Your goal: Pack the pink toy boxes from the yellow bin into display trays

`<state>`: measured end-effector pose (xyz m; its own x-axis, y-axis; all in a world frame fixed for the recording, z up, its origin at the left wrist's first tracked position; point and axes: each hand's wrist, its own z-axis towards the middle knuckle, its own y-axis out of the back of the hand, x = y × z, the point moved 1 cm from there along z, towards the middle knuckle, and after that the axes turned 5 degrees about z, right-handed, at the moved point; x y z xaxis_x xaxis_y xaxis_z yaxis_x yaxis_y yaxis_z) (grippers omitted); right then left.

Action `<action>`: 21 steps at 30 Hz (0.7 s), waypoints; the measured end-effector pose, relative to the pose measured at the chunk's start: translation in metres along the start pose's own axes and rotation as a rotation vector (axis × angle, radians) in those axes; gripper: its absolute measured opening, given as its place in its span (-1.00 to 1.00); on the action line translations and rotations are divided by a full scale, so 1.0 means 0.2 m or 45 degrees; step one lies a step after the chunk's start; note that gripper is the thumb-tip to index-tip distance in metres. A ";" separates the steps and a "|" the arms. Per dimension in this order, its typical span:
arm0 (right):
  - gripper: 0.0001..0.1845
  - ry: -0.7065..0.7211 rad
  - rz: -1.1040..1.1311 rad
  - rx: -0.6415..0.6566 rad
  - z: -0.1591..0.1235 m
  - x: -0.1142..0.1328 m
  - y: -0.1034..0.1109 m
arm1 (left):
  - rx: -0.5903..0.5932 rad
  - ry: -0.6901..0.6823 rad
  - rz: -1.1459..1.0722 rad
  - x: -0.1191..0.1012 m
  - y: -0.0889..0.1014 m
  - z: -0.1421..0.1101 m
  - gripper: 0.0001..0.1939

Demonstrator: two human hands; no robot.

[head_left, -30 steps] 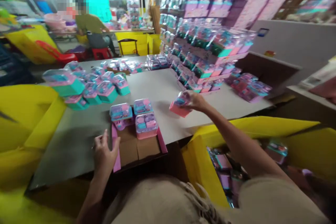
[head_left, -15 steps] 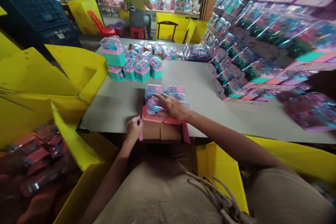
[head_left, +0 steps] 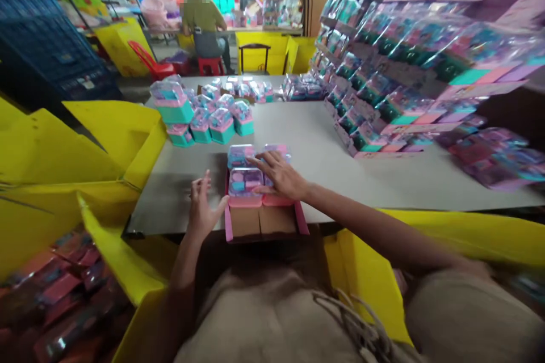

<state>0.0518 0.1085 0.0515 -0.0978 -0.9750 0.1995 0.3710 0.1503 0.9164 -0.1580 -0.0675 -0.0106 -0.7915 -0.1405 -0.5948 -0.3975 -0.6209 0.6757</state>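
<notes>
Pink-bodied plastic boxes with clear lids [head_left: 246,186]: settling the middle row

Nearest the wearer, a yellow sheet-walled bin [head_left: 366,281] stands at lower right. A second yellow bin, its folded wall [head_left: 128,269] at lower left, contains blurred reddish packs [head_left: 63,286].

Next is the shallow cardboard tray with pink side walls [head_left: 244,221], at the near edge of the flat grey table [head_left: 302,125]. Its front section is bare brown board. Behind that, two pink-bodied boxes stand upright, side by side, across the tray.

Left hand [head_left: 204,207]: grip open and unloaded, fingers spread, just beside the tray's left wall; contact cannot be confirmed.

Right hand [head_left: 283,176]: laid over the right-hand box, with the thumb reaching across to its neighbour. Whether the grip bears on the box or merely rests there cannot be told.

Step in hand, as judged: settling the right-hand box. Next move, as judged, calls for lifting the right hand without tilting either box.

Beyond are two clear-lidded blue-and-pink boxes [head_left: 240,157] in the back row, then teal-based boxes with pink rims [head_left: 222,131], and farthest, a seated person [head_left: 204,17].
</notes>
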 end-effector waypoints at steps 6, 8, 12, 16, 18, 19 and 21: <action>-0.01 -0.122 -0.064 0.076 -0.30 -0.16 0.02 | 0.201 -0.566 0.165 -0.12 -0.12 0.10 -0.12; -0.07 -0.148 0.009 0.112 -0.32 -0.17 -0.02 | 0.182 -0.531 0.124 -0.09 -0.18 0.08 -0.15; -0.12 -0.205 0.049 0.109 -0.27 -0.15 -0.04 | 0.182 -0.476 0.080 -0.06 -0.18 0.07 -0.28; -0.06 -0.255 0.044 0.097 -0.25 -0.14 -0.01 | 0.265 -0.359 -0.084 -0.08 -0.16 0.06 -0.21; -0.03 -0.292 0.113 0.045 -0.27 -0.14 0.00 | 0.220 -0.178 -0.233 -0.07 -0.17 0.01 -0.01; -0.04 -0.339 0.156 -0.003 -0.29 -0.14 0.00 | 0.178 -0.038 -0.314 -0.07 -0.18 -0.02 0.06; -0.10 -0.467 0.229 -0.102 -0.32 -0.13 -0.02 | 0.125 0.274 -0.461 -0.05 -0.23 -0.09 0.07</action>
<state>0.1126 0.1221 0.0196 -0.3421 -0.8093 0.4774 0.4813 0.2855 0.8288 -0.1229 -0.0516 -0.0441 -0.4818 -0.0912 -0.8715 -0.6825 -0.5847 0.4385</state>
